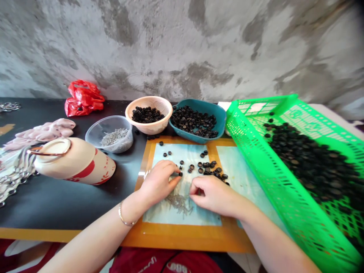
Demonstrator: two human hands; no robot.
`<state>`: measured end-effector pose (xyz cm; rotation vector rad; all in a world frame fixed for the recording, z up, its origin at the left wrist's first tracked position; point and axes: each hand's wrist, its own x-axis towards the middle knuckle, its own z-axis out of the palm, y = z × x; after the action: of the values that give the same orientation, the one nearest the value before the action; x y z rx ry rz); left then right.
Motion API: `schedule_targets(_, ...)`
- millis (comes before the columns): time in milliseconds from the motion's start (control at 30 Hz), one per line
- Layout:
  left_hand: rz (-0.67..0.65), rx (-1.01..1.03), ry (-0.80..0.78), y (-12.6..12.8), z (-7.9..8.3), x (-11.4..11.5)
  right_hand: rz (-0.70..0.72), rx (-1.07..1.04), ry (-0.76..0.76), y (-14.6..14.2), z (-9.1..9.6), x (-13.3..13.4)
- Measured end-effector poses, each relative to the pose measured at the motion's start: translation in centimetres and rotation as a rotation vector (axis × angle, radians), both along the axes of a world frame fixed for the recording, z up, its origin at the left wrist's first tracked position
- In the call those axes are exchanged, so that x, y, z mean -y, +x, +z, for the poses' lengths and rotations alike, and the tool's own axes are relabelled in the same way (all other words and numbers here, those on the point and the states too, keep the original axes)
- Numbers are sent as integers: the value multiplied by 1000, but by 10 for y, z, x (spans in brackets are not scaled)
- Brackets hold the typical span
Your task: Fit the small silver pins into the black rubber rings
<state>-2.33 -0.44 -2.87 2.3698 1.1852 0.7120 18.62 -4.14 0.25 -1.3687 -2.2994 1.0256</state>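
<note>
My left hand (157, 182) rests on a pale blue sheet (170, 214), its thumb and fingertips closed on a small black disc (180, 174). My right hand (212, 196) lies to its right, fingers bunched beside a loose pile of thin grey metal pins (178, 203). Whether those fingers hold a pin is hidden. Several more black discs (206, 167) are scattered just beyond both hands. The sheet sits on a flat orange-bordered board (184, 237).
Behind the board stand a peach bowl (148, 115) and a teal bowl (197, 121) of black discs, plus a clear tub of pins (109, 134). A green plastic basket (284, 174) of discs tilts at right. A cream can (75, 161) lies on the dark table (71, 204).
</note>
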Motion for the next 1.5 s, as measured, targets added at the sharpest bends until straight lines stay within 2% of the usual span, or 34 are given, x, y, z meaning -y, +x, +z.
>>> schedule_targets(200,-63,51,-46,3,0,4,-147,-74,-73,0,-11,-9)
schedule_targets(500,-65,113,-83,4,1,9,-239,-150,-9,-2,-15,-13)
schedule_targets(633,-63,130,-89,4,1,9,-298,-269,-100,-3,-16,-12)
schedule_targets(733,-64,139,-86,4,1,8,-304,-289,-114,-4,-17,-11)
schedule_targets(900,-63,159,-91,4,-1,9,-334,-249,-15,-5,-19,-12)
schedule_targets(1200,-37,186,-155,5,0,9,-325,-276,-43,-4,-19,-11)
schedule_targets(1400,2,204,-260,6,2,12,-295,-229,32,-7,-20,-7)
schedule_targets(1500,64,314,-392,7,3,13,-301,-259,66,-9,-20,-5)
